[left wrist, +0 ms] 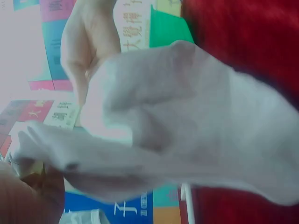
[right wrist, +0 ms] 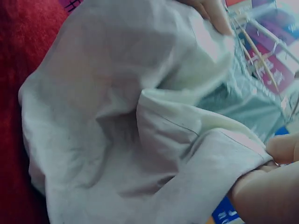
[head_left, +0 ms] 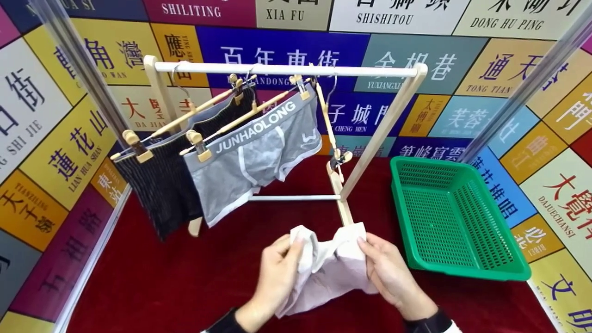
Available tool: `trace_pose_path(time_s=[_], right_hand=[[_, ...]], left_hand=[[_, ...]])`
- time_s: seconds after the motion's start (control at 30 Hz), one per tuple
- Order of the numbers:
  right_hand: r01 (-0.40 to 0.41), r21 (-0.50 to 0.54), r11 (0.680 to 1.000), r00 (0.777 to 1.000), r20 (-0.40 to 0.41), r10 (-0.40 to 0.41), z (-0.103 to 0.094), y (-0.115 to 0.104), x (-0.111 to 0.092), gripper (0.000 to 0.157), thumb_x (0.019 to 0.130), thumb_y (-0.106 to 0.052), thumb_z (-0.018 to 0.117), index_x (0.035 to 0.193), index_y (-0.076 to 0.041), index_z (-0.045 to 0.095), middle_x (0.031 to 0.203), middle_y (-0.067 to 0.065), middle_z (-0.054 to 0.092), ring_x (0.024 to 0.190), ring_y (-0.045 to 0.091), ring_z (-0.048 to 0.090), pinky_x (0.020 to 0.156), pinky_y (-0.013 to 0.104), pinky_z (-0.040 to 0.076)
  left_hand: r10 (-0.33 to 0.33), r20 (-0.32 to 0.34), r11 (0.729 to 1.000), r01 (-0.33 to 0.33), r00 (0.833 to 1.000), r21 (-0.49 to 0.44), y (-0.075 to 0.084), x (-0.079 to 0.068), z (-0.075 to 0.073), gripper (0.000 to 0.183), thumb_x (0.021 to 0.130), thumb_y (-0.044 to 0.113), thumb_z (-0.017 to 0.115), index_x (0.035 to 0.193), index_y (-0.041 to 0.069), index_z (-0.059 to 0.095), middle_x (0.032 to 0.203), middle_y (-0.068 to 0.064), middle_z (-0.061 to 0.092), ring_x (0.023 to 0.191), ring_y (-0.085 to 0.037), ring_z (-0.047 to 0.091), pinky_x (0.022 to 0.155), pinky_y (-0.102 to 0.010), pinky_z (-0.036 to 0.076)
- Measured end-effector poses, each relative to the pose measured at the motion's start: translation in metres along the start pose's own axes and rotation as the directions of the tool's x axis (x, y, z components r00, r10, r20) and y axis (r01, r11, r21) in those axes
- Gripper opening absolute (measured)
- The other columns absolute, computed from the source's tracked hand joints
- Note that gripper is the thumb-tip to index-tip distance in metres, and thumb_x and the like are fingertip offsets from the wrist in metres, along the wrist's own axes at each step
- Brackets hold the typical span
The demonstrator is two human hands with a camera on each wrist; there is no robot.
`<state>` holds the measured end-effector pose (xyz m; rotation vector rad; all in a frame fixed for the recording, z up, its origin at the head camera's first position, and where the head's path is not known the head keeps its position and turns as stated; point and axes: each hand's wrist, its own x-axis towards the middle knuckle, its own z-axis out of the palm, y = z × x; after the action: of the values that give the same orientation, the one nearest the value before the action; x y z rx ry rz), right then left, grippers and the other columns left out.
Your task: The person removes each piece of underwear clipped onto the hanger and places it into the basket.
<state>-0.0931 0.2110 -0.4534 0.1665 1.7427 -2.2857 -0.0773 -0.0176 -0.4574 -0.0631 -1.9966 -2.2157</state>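
Note:
Pale pinkish-white underpants (head_left: 330, 277) hang between the two hands, low in front of the rack. My left hand (head_left: 276, 268) pinches one side of the upper edge, thumb on top. The opposite side is pinched by my right hand (head_left: 391, 273). In the left wrist view the cloth (left wrist: 187, 112) sags in loose folds and fills the middle. The right wrist view shows the folded edge of the cloth (right wrist: 173, 135) between thumb and fingers. Just beyond the hands, a wooden clip hanger (head_left: 325, 111) hangs from the rail without a garment.
A wooden rack with a white rail (head_left: 286, 69) stands ahead. On it hang grey boxer briefs (head_left: 259, 152) and black striped boxer briefs (head_left: 159, 185), both on clip hangers. A green plastic basket (head_left: 462, 273) sits at the right on the red cloth (head_left: 162, 286). Printed panels form the walls.

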Motion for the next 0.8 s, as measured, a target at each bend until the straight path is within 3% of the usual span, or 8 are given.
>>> trace_pose_path(time_s=[0.2,0.43,0.5,0.6,0.67,0.73,0.8], right_hand=[[0.087,-0.019,0.996,0.991,-0.099,-0.088,0.021,0.001,-0.005,0.040,0.111,-0.005,0.045,0.144,0.018,0.048,0.134,0.023,0.063,0.117,0.017,0.064,0.097,0.029,0.055],[0.159,-0.147,0.976,0.978,-0.110,-0.176,0.034,0.008,-0.011,0.040,0.109,-0.009,0.054,0.144,0.011,0.055,0.132,0.023,0.067,0.109,0.014,0.067,0.091,0.030,0.058],[0.187,-0.177,0.966,0.974,-0.095,-0.206,0.035,0.009,-0.011,0.040,0.108,-0.010,0.056,0.143,0.010,0.056,0.131,0.021,0.068,0.111,0.013,0.067,0.092,0.030,0.058],[0.204,-0.230,0.952,0.969,-0.090,-0.230,0.036,0.011,-0.013,0.038,0.107,-0.011,0.058,0.140,0.007,0.061,0.093,0.013,0.074,0.073,0.005,0.066,0.064,0.020,0.056],[0.205,-0.243,0.948,0.970,-0.082,-0.231,0.035,0.011,-0.014,0.037,0.108,-0.012,0.058,0.140,0.006,0.061,0.068,0.003,0.061,0.052,0.001,0.050,0.047,0.016,0.042],[0.200,-0.231,0.952,0.973,-0.066,-0.221,0.034,0.012,-0.015,0.038,0.108,-0.013,0.058,0.141,0.005,0.061,0.055,-0.004,0.042,0.041,0.001,0.031,0.038,0.017,0.026],[0.213,-0.210,0.954,0.974,-0.038,-0.225,0.033,0.012,-0.015,0.040,0.108,-0.012,0.058,0.143,0.007,0.058,0.058,-0.003,0.050,0.042,0.001,0.031,0.039,0.017,0.027]], left_hand=[[-0.047,0.033,0.999,0.047,0.998,-0.007,0.002,-0.002,0.019,0.024,0.104,0.011,0.063,0.094,-0.001,0.081,0.101,-0.008,0.073,0.089,-0.014,0.063,0.077,-0.023,0.052],[-0.117,0.109,0.993,0.119,0.987,-0.012,0.004,-0.007,0.034,0.031,0.109,0.017,0.056,0.090,-0.002,0.073,0.080,-0.004,0.064,0.077,-0.010,0.057,0.070,-0.022,0.048],[-0.122,0.124,0.992,0.126,0.985,-0.023,0.005,-0.008,0.036,0.034,0.110,0.018,0.054,0.090,-0.003,0.071,0.080,-0.003,0.063,0.079,-0.010,0.057,0.072,-0.024,0.049],[-0.122,0.140,0.990,0.131,0.983,-0.058,0.007,-0.010,0.039,0.034,0.111,0.019,0.051,0.097,-0.003,0.074,0.093,-0.006,0.069,0.091,-0.012,0.060,0.082,-0.026,0.051],[-0.126,0.153,0.987,0.139,0.980,-0.082,0.008,-0.011,0.041,0.034,0.112,0.018,0.050,0.106,-0.002,0.076,0.103,-0.009,0.073,0.100,-0.015,0.064,0.089,-0.028,0.053],[-0.126,0.169,0.985,0.144,0.978,-0.093,0.008,-0.013,0.042,0.035,0.112,0.020,0.047,0.117,0.000,0.076,0.112,-0.011,0.075,0.108,-0.018,0.065,0.095,-0.029,0.053],[-0.116,0.190,0.989,0.130,0.975,-0.067,0.008,-0.015,0.042,0.039,0.114,0.022,0.044,0.127,0.001,0.073,0.120,-0.012,0.075,0.115,-0.020,0.066,0.099,-0.029,0.052]])
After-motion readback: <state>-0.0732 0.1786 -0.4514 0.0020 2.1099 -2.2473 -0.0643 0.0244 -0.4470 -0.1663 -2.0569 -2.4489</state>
